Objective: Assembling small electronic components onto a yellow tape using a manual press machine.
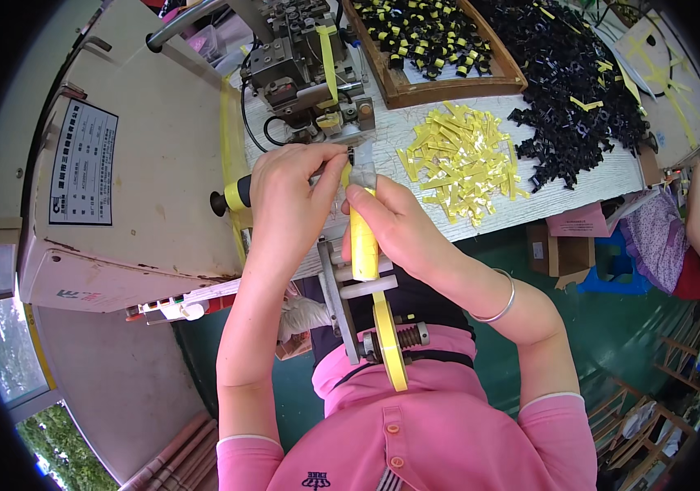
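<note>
Close in front of the metal fixture, my left hand [289,184] is closed, its thumb and fingertips pinching a small black piece [351,153]. My right hand [395,217] is closed on a yellow-wrapped cylindrical handle [364,250] that points back toward me. The handle's far end is whitish and translucent, almost touching the left fingertips; its exact kind cannot be made out. Below the hands, a roll of yellow tape [388,340] sits on a spindle with a spring, and its strip runs up behind the handle.
A metal machine fixture [305,82] stands at the table's far left, beside a large beige cabinet [145,164]. A wooden tray [456,92] holds black-and-yellow parts. Right of my hands lie piles of yellow strips [469,164] and black clips [579,106]. Another person [677,237] sits far right.
</note>
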The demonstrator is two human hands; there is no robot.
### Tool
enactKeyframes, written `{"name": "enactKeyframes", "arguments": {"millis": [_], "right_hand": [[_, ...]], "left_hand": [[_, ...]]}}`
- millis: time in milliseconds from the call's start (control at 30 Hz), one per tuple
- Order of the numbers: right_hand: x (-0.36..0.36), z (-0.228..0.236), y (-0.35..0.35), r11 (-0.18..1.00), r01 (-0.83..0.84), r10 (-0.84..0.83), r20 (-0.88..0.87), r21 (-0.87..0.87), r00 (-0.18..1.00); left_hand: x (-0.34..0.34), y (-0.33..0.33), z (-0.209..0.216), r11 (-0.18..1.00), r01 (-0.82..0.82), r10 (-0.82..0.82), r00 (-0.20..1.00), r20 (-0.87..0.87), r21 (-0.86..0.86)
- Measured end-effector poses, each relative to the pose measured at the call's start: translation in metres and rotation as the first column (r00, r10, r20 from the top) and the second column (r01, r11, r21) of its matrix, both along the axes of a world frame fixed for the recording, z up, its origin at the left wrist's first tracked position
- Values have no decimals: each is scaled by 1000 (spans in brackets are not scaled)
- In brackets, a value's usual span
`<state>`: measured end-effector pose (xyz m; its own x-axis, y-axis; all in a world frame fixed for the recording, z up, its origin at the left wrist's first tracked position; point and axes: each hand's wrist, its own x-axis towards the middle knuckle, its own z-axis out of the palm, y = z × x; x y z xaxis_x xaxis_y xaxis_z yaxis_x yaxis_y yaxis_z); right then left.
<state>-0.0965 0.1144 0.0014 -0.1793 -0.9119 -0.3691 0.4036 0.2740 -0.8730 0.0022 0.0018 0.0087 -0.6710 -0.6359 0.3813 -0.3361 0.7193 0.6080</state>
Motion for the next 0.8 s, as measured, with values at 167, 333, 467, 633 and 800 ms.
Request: {"name": "enactKeyframes", "arguments": {"millis": [167,333,467,633,800], "right_hand": [[1,0,3,1000,25,-25,-36,-19,999],[0,-1,3,1000,8,-8,-61,4,998],[-1,2,5,1000,-5,4,-68,-2,998],[-1,-1,5,1000,-4,3,-51,-12,999],[-3,-2,5,1000,-4,4,-37,-11,999]], "left_hand": [[-1,1,-1,997,13,-13,1000,4,-76],[0,1,-2,996,8,-8,1000,0,-90],[-1,0,-3,995,22,-25,999,-29,-102],[-8,-4,1,992,74,-92,979,-182,-106],[-8,-5,-2,991,112,-125,975,-183,-76]]}}
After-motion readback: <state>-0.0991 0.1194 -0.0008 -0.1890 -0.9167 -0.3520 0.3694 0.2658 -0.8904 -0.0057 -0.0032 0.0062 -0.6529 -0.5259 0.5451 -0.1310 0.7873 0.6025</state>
